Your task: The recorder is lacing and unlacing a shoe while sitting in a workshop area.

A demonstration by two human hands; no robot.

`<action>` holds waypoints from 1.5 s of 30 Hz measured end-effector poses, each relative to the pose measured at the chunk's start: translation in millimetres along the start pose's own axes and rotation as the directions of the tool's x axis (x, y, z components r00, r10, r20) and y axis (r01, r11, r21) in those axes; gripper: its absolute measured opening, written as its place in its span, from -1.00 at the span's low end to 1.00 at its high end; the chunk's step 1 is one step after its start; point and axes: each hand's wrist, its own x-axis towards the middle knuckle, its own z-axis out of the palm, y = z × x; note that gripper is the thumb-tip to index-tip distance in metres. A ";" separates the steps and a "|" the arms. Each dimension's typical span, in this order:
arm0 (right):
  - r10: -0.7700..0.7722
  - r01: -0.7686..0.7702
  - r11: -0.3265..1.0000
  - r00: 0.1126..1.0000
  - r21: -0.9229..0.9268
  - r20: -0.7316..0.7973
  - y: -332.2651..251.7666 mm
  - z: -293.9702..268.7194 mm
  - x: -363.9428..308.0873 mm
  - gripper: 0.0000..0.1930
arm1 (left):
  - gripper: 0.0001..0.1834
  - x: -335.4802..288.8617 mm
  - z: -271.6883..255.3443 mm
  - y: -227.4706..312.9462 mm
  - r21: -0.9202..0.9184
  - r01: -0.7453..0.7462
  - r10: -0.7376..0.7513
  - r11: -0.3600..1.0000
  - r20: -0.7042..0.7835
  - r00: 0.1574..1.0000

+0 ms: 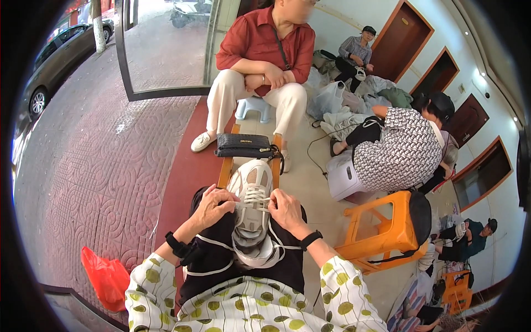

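A beige and white sneaker [255, 185] rests in front of my lap, its toe pointing away from me and its heel opening toward me. Pale shoelaces [255, 195] cross its tongue. At the shoe's right side, my right hand [286, 208] is closed, pinching a shoelace that runs out from the eyelets. My left hand [214, 206] is closed at the left side, with a pale bit of lace at its fingertips; the shoe's edge partly hides this grip. A loose white lace loops beside the heel over my dark trousers.
Just beyond the toe, a black zipped pouch [243, 145] lies across orange rails [226, 171]. A person in a red shirt [243, 47] sits opposite. An orange stool [381, 229] stands right, near another seated person [401, 149]. A red plastic bag [105, 282] lies left.
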 end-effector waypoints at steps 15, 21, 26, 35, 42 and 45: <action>0.131 -0.134 0.989 0.990 0.060 0.053 2.3 0.4 4.7 -0.86 | -0.78 3.2 3.8 -5.0 0.119 -0.052 0.057 0.992 -0.036 0.998; 0.136 -0.139 0.990 0.986 0.033 0.092 -0.9 -0.8 3.9 -0.90 | -0.78 0.7 2.6 -5.1 0.124 -0.048 0.053 0.991 -0.035 0.998; 0.129 -0.131 0.990 0.991 0.054 0.042 -0.5 0.7 0.6 -0.92 | -0.79 -1.9 5.1 -4.6 0.152 -0.047 0.055 0.987 -0.047 0.997; 0.249 -0.246 0.968 0.966 0.039 -0.069 9.6 3.3 8.2 -0.87 | -0.71 10.6 -1.0 -9.5 0.245 -0.112 0.105 0.963 0.044 0.994; 0.148 -0.148 0.987 0.989 0.058 0.009 7.0 -0.2 3.5 -0.89 | -0.69 0.1 -6.4 -3.4 -0.193 0.070 -0.080 0.979 -0.042 0.996; 0.112 -0.113 0.993 0.993 0.033 0.039 0.4 -3.8 2.3 -0.90 | -0.70 -8.4 -9.3 -2.7 -0.377 0.177 -0.227 0.909 -0.090 0.970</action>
